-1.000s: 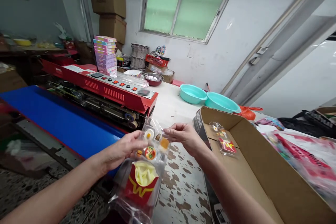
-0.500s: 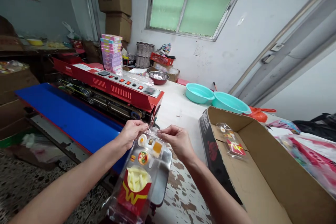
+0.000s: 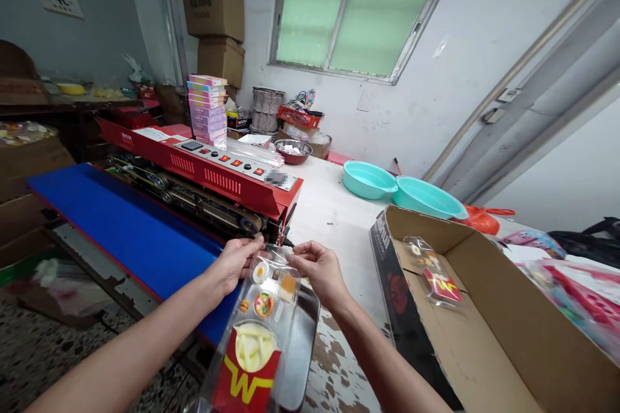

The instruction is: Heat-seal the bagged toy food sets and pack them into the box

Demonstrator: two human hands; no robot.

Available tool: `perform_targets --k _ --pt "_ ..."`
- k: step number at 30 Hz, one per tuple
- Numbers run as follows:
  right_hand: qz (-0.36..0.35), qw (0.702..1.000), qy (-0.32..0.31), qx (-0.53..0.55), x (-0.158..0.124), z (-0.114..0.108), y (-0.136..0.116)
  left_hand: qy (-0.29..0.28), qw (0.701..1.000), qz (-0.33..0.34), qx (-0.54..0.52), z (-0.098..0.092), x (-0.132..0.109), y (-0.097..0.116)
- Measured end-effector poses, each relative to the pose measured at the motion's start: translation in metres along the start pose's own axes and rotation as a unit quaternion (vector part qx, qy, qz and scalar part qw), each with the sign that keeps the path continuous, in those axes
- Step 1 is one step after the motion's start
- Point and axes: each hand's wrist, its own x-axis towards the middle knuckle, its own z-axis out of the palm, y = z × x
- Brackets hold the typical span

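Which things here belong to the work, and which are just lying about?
Apparently in use:
clear packet, held by left hand and right hand
red machine beside blue belt
open carton with similar packet

Probably lying about:
turquoise basins
stacked pastel boxes
orange bag

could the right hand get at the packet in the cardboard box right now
Probably yes, once freed: the right hand pinches the top of the held packet, but the cardboard box is open-topped and nothing lies over the boxed packet.
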Motion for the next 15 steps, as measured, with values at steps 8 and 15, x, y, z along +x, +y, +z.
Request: perform_targets --k 8,15 --pt "0.032 0.999 0.024 -0.008 0.034 0.001 0.014 0.014 0.999 -0.017 0.028 -0.026 0.002 -0.002" --pt "0.004 0.999 0.043 0.026 0.045 0.028 0.016 0.095 0.995 0.032 0.030 -0.059 0.020 0.015"
